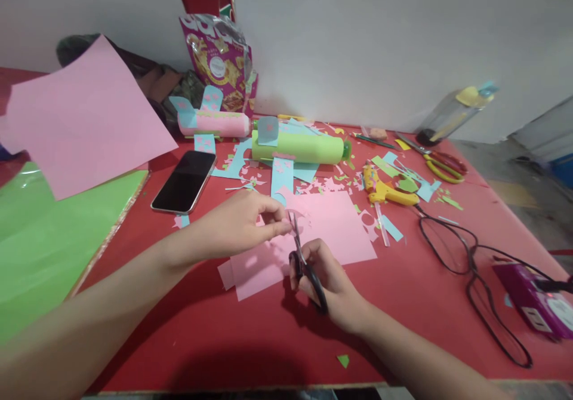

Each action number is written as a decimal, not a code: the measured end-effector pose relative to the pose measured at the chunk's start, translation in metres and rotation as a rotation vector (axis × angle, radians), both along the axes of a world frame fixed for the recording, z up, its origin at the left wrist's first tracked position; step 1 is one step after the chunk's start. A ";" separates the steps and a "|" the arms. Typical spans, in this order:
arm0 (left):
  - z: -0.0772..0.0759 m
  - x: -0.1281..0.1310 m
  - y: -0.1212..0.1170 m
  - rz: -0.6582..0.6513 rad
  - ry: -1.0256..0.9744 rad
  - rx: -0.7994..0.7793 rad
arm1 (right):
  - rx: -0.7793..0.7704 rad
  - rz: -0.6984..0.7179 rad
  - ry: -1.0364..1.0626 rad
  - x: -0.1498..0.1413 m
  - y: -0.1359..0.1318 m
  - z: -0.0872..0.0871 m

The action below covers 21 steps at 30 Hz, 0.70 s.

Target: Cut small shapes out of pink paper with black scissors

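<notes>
My right hand (329,283) is closed around the handles of black-handled scissors (317,283), whose blades point up and away. A small piece of pink paper (301,214) is pinched in my left hand (244,224), right at the blades; its exact shape is hard to make out. Beneath both hands, pink paper sheets (340,221) lie on the red table. Just beyond stands a green paper-wrapped bottle (299,147) lying on its side with light-blue fins. A pink wrapped bottle (217,124) with similar blue fins lies to its left.
A black phone (184,182) lies left of my hands. At right are a yellow glue gun (387,191), its looping cord, a purple power strip (532,298), larger scissors (441,164) and a clear bottle (454,113). Paper scraps litter the back. A snack bag (219,60) stands behind.
</notes>
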<state>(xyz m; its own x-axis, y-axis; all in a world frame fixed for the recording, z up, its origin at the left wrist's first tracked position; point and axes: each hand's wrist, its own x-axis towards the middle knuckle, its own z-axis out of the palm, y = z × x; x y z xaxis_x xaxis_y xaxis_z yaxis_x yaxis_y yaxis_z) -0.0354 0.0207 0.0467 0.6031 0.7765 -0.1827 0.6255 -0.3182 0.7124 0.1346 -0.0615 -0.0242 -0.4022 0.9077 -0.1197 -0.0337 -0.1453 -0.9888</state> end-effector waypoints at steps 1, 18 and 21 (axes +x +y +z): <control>-0.001 0.001 -0.001 -0.002 -0.007 -0.006 | 0.002 -0.004 0.006 0.000 0.000 0.001; -0.016 0.018 -0.014 0.046 -0.133 -0.126 | -0.082 -0.058 0.165 -0.001 0.003 0.004; -0.017 0.018 -0.014 0.043 -0.145 -0.165 | -0.062 -0.049 0.155 -0.001 0.003 0.004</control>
<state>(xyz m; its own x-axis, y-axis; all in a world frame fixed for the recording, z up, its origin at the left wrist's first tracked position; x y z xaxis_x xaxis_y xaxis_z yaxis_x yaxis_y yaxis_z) -0.0175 0.0070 0.0298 0.5993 0.7688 -0.2234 0.5235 -0.1652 0.8359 0.1334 -0.0589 -0.0203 -0.3758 0.9193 -0.1164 -0.1936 -0.2008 -0.9603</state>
